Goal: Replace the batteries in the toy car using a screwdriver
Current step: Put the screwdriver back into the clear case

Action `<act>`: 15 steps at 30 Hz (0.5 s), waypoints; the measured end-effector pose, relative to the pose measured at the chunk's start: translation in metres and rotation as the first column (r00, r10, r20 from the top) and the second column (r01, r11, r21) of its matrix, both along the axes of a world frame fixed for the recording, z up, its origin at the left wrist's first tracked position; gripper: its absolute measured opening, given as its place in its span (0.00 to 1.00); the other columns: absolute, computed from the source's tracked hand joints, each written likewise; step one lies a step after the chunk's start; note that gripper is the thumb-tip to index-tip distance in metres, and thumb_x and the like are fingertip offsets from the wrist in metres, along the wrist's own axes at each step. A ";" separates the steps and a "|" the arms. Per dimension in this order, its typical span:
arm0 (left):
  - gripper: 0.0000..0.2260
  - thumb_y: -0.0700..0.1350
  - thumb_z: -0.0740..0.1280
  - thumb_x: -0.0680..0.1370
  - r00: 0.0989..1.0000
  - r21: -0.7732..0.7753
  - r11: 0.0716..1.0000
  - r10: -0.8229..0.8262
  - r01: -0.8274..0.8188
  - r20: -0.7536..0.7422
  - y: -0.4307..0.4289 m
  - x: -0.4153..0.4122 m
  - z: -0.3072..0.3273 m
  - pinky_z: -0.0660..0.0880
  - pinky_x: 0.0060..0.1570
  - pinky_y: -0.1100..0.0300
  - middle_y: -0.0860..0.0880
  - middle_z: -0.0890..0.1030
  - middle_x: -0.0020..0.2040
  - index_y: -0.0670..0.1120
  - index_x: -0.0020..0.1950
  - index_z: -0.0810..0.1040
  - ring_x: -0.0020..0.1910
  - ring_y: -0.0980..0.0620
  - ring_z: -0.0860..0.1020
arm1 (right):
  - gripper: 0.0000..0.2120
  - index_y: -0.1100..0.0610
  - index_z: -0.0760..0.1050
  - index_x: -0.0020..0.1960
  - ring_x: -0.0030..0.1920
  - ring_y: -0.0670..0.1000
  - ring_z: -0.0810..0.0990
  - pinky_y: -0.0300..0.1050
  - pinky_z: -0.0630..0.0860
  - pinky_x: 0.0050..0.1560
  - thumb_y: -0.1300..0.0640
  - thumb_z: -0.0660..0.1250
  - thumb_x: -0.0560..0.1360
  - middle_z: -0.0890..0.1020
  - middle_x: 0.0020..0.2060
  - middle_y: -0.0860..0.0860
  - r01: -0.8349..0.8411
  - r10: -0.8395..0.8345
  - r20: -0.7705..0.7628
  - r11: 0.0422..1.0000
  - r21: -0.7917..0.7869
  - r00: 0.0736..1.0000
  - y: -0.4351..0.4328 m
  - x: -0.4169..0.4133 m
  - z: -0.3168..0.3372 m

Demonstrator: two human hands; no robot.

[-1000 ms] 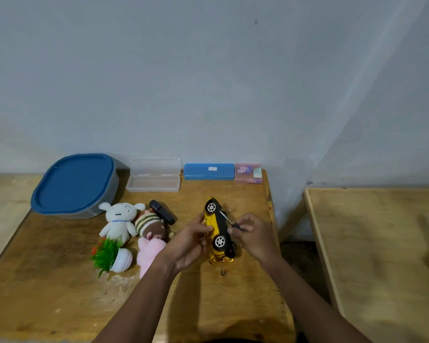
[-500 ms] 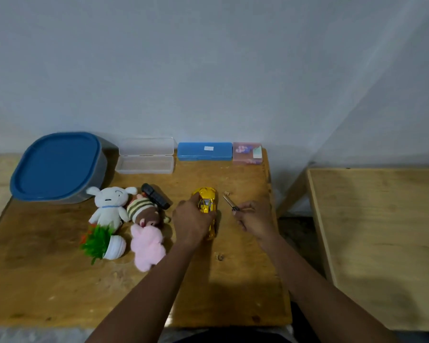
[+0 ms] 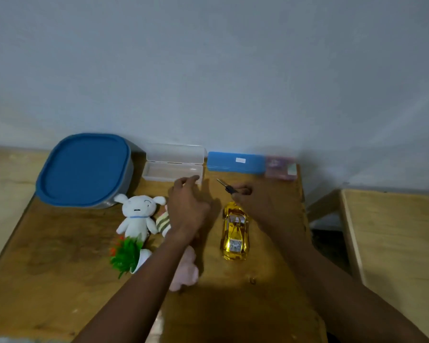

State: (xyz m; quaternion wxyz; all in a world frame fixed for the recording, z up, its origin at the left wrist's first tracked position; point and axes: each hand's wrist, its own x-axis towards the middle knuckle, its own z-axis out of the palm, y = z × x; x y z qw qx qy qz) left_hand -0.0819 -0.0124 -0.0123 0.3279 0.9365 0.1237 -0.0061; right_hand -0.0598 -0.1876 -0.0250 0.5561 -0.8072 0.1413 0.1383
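**Car on its wheels, screwdriver in my right grip**

The gold toy car stands upright on its wheels on the wooden desk, and I place everything from it. Nearer to me than the car, a small dark mark sits on the wood. Left of the car, a pink plush lies partly under my left forearm, with a green plastic plant in a white pot further left. A white plush rabbit and a striped plush lie just beyond those.

My left hand hovers left of the car, grip open, fingers spread and holding nothing, fingertips near the clear open case. My right hand is just beyond the car's far end, grip closed on the small screwdriver, whose shaft points away to the left.

Beyond the car along the wall: a blue case, a pink box to its right, and far left a big blue-lidded container.
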 end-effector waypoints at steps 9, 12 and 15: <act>0.47 0.49 0.78 0.65 0.997 0.017 0.999 -0.051 0.052 -0.062 0.122 0.084 -0.019 0.65 0.70 0.40 0.36 0.60 0.76 0.50 0.80 0.58 0.74 0.35 0.60 | 0.07 0.45 0.84 0.51 0.51 0.51 0.76 0.44 0.73 0.46 0.52 0.73 0.73 0.83 0.47 0.48 -0.154 0.263 0.181 0.874 -0.462 0.948 0.122 0.078 -0.028; 0.56 0.50 0.80 0.62 0.993 -0.049 0.996 -0.076 0.072 -0.088 0.136 0.095 -0.032 0.66 0.71 0.42 0.37 0.59 0.77 0.50 0.81 0.49 0.73 0.36 0.61 | 0.07 0.44 0.83 0.53 0.48 0.49 0.76 0.44 0.76 0.48 0.51 0.71 0.74 0.76 0.49 0.50 -0.237 0.338 0.117 0.830 -0.506 0.934 0.135 0.090 -0.035; 0.57 0.46 0.80 0.62 0.994 -0.158 0.984 -0.096 0.086 -0.058 0.148 0.100 -0.048 0.70 0.68 0.44 0.40 0.62 0.75 0.53 0.81 0.46 0.72 0.39 0.65 | 0.08 0.45 0.84 0.52 0.49 0.49 0.77 0.48 0.78 0.53 0.53 0.73 0.73 0.77 0.49 0.50 -0.245 0.352 0.119 0.822 -0.514 0.929 0.144 0.098 -0.042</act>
